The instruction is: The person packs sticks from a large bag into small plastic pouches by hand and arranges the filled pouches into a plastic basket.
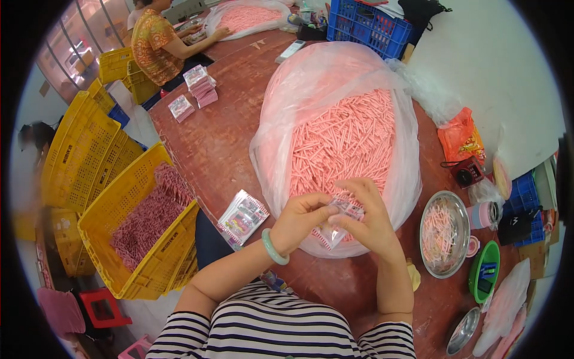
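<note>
Both my hands are in front of the big plastic bag (275,128), which lies open and full of thin pink sticks (344,140). My left hand (296,224) pinches a small clear printed packet (329,237) between thumb and fingers. From the other side, my right hand (376,224) curls over the same packet, its thumb against it. Pink pieces show beneath the right fingers; whether they are inside the packet or loose cannot be made out. A stack of similar flat packets (243,216) lies on the red table (221,143), left of my left hand.
More packet stacks (200,84) lie farther back. To the right are a metal bowl of sticks (439,233), a green basket (483,272) and a small radio (466,173). A yellow crate (134,197) of dark pink sticks stands left. Another person (156,45) sits at the far end.
</note>
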The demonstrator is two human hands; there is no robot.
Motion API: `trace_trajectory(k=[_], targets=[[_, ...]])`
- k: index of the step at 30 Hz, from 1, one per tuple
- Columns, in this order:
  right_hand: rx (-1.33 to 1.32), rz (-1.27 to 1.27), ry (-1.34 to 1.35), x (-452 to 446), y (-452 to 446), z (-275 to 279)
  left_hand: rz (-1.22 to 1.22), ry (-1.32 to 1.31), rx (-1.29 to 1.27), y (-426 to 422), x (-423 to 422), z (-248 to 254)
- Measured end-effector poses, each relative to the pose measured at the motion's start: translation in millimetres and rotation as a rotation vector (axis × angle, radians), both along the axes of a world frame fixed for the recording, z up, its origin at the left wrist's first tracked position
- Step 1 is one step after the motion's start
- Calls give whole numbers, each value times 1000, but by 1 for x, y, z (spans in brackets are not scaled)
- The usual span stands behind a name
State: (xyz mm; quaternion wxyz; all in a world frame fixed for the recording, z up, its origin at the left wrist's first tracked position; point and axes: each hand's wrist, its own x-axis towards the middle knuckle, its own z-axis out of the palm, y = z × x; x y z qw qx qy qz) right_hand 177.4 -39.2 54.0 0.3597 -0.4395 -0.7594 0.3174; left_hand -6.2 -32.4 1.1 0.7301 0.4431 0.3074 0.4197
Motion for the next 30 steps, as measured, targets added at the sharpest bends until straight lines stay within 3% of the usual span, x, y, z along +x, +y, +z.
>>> trace_trajectory(k=[5,7,9,11,17,20,22,25,28,30], targets=[[222,-5,-130,-5,-11,8,60,-29,57,-1,8,0],[270,-232,-51,-12,-14,11,50,-121,-28,0,5,1],[94,-282,43,-9,-13,8,74,-192,-71,2,2,-1],[-307,-157,142,8,-8,-3,126,-242,-75,5,4,-8],[-232,-122,200,-21,-11,7,-8,-52,56,2,-18,14],[-184,-76,92,-36,-11,6,62,208,344,-1,-47,23],[-179,-51,196,-50,-11,-3,50,290,512,-3,-70,26],[-171,43,171,-78,-9,6,90,295,637,-6,-102,29],[-90,154,115,-103,-2,4,39,332,602,-12,-142,33],[-37,212,35,-116,4,5,191,560,869,-13,-183,37]])
